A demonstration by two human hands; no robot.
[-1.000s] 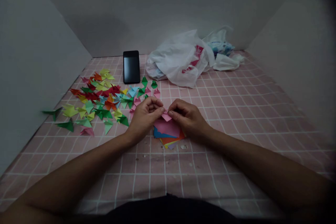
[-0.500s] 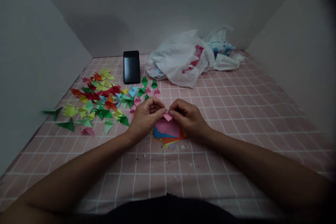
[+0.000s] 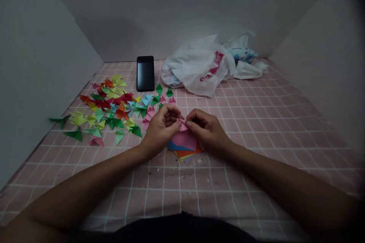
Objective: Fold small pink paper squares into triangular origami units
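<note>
Between my hands is a small piece of folded pink origami paper (image 3: 183,125), partly hidden by the fingertips. My left hand (image 3: 164,125) pinches its left side between thumb and fingers. At its right edge, the thumb and forefinger of my right hand (image 3: 207,128) are closed on it too. Just below lies a loose stack of coloured paper sheets (image 3: 185,142), pink on top with blue, orange, yellow and lilac edges showing. Many folded paper cranes (image 3: 114,121) in green, yellow, red, orange, blue and pink lie spread to the left of my left hand.
A black smartphone (image 3: 145,73) lies behind the folded papers. Right of it is a crumpled white plastic bag (image 3: 196,66) with red print, and beside that a blue-patterned packet (image 3: 242,55). Pale walls enclose the pink checked cloth (image 3: 265,129) on three sides.
The fingers have shifted slightly on the pink paper, and its folded shape looks a little different. The whole view has moved slightly; the things on the cloth lie as before.
</note>
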